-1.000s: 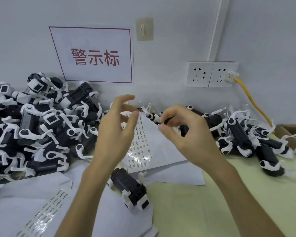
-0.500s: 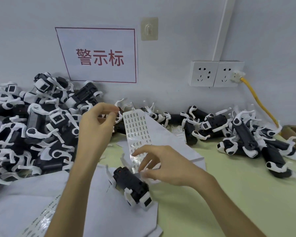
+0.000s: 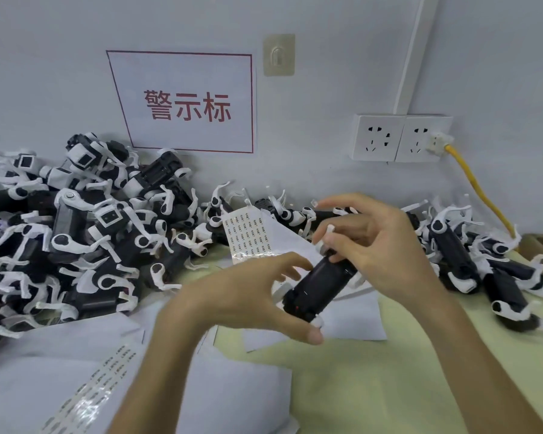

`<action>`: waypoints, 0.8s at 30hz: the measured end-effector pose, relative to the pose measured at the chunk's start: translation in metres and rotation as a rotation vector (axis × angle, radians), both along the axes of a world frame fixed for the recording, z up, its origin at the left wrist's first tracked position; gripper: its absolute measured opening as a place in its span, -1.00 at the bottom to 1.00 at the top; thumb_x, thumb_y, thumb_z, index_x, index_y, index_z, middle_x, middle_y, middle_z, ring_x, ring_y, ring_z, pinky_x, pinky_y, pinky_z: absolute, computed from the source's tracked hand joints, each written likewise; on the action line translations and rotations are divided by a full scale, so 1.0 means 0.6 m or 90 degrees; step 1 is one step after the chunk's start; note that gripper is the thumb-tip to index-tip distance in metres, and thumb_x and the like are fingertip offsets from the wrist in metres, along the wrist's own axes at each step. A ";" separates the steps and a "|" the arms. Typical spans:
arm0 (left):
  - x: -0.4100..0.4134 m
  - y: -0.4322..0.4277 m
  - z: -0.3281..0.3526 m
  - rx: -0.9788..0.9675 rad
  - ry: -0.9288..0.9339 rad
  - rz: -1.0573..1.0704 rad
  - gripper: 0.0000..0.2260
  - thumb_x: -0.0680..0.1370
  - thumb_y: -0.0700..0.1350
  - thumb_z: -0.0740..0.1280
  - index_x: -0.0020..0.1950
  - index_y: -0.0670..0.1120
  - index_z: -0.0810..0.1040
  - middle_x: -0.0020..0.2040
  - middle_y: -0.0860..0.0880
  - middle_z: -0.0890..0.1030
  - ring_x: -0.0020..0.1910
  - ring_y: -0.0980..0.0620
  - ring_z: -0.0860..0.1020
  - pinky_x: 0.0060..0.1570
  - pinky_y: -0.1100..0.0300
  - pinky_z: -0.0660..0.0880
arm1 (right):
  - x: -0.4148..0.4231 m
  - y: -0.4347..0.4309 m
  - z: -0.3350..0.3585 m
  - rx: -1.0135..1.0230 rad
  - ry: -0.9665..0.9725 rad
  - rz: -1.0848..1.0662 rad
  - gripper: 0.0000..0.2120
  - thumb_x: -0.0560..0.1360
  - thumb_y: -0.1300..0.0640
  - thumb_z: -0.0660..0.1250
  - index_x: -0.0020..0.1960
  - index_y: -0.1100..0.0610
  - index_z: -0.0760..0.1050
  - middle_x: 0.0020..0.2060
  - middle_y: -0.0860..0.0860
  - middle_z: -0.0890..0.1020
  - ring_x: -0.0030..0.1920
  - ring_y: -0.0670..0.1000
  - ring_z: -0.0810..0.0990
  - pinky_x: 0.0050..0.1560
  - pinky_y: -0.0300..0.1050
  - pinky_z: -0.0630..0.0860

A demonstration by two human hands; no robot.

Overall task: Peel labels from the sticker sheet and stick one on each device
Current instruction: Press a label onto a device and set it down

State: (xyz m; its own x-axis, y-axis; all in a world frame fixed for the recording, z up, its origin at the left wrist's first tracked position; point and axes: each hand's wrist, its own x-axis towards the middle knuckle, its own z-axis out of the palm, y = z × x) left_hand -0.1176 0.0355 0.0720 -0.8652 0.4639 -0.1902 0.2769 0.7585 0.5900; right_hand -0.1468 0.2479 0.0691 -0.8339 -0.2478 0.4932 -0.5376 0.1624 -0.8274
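Table: a pale yellow-green table (image 3: 373, 386) against a grey wall, strewn with white paper sheets (image 3: 29, 386).
Near strip: a label strip (image 3: 101, 380) lies flat on the paper at lower left.
Left hand: the left hand (image 3: 242, 296) grips the near end of the device, thumb below and fingers curved over it.
Device: the black device (image 3: 320, 283) with white ends is held tilted above the table between both hands.
Right hand: the right hand (image 3: 373, 245) pinches the far end; its other fingers are spread wide.
Sticker sheet: the sticker sheet (image 3: 248, 236) is propped on paper just behind the hands.
Piles: one heap of devices (image 3: 76, 239) to the left, a smaller heap (image 3: 483, 261) to the right.
Wall: a red-lettered sign (image 3: 185, 101), a hook (image 3: 279, 54), and a double socket (image 3: 398, 137) with a yellow cable (image 3: 477, 189).
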 end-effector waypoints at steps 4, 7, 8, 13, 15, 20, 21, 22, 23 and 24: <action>0.005 0.062 -0.023 -0.022 0.123 0.039 -0.20 0.30 0.33 0.56 0.38 0.24 0.20 0.08 0.20 0.59 0.03 0.13 0.59 0.08 0.08 0.57 | 0.011 -0.015 0.004 -0.007 0.061 -0.024 -0.65 0.53 0.40 0.37 0.11 -0.02 0.62 -0.20 -0.01 0.73 -0.11 0.04 0.74 -0.19 -0.18 0.65; 0.002 0.069 -0.031 0.038 0.112 0.024 -0.25 0.39 0.12 0.58 0.40 0.19 0.16 0.03 0.12 0.56 -0.01 0.02 0.58 0.04 -0.01 0.58 | 0.015 -0.021 0.007 0.004 0.107 -0.051 -0.67 0.52 0.39 0.37 0.08 -0.02 0.63 -0.20 -0.06 0.73 -0.09 0.01 0.73 -0.18 -0.16 0.66; -0.001 0.066 -0.030 0.056 0.096 0.005 -0.22 0.42 0.03 0.58 0.46 0.19 0.14 0.08 0.10 0.55 0.02 0.02 0.56 0.07 0.03 0.57 | 0.014 -0.018 0.009 -0.001 0.117 -0.062 -0.67 0.52 0.38 0.37 0.07 -0.03 0.63 -0.20 -0.06 0.72 -0.10 0.02 0.73 -0.18 -0.15 0.65; -0.007 0.041 -0.019 0.096 0.064 -0.053 -0.12 0.44 -0.05 0.59 0.59 0.14 0.11 0.31 0.10 0.48 0.24 0.11 0.47 0.28 0.20 0.44 | 0.013 -0.003 0.016 -0.039 0.119 -0.086 -0.67 0.52 0.39 0.38 0.03 -0.05 0.62 -0.20 -0.04 0.73 -0.15 0.06 0.73 -0.16 -0.09 0.66; -0.003 0.049 -0.021 0.150 0.033 -0.055 -0.19 0.44 0.07 0.58 0.55 0.14 0.18 0.22 0.13 0.52 0.21 0.09 0.51 0.30 0.05 0.47 | 0.017 -0.015 0.014 -0.007 0.147 -0.112 -0.67 0.52 0.38 0.38 0.01 -0.06 0.62 -0.20 -0.08 0.73 -0.13 -0.01 0.73 -0.11 -0.15 0.65; 0.001 0.099 -0.030 0.232 0.149 0.122 -0.70 0.30 0.20 0.31 -0.03 0.15 0.52 -0.28 0.14 0.63 -0.22 0.08 0.62 -0.07 -0.09 0.61 | 0.035 -0.047 0.010 0.056 0.207 -0.132 -0.66 0.50 0.39 0.36 0.04 -0.04 0.64 -0.19 -0.12 0.71 -0.07 -0.08 0.72 -0.07 -0.05 0.64; 0.001 0.105 -0.031 0.242 0.177 0.165 -0.72 0.26 0.20 0.25 -0.15 0.09 0.51 -0.36 0.10 0.61 -0.29 0.04 0.62 -0.15 -0.09 0.62 | 0.037 -0.049 0.011 0.057 0.207 -0.127 -0.65 0.50 0.39 0.36 0.04 -0.04 0.64 -0.18 -0.13 0.71 -0.07 -0.08 0.72 -0.05 -0.04 0.63; 0.000 0.107 -0.032 0.252 0.195 0.201 -0.69 0.22 0.21 0.20 -0.22 0.05 0.50 -0.40 0.07 0.61 -0.33 0.03 0.62 -0.23 -0.04 0.61 | 0.039 -0.050 0.012 0.055 0.201 -0.117 -0.67 0.50 0.39 0.37 0.05 -0.03 0.64 -0.17 -0.13 0.71 -0.06 -0.08 0.71 -0.02 -0.06 0.63; -0.003 0.106 -0.033 0.266 0.201 0.228 -0.68 0.19 0.23 0.19 -0.26 0.03 0.50 -0.42 0.05 0.60 -0.35 0.04 0.62 -0.28 0.01 0.60 | 0.040 -0.050 0.015 0.051 0.192 -0.110 -0.68 0.49 0.37 0.39 0.07 -0.01 0.65 -0.13 -0.14 0.72 -0.03 -0.10 0.71 0.02 -0.13 0.61; -0.007 0.102 -0.035 0.295 0.199 0.248 -0.71 0.21 0.21 0.24 -0.29 0.02 0.51 -0.43 0.05 0.61 -0.36 0.04 0.63 -0.31 0.04 0.59 | 0.040 -0.049 0.019 0.047 0.189 -0.110 -0.70 0.49 0.35 0.41 0.09 0.00 0.66 -0.08 -0.16 0.72 0.02 -0.14 0.69 0.06 -0.24 0.58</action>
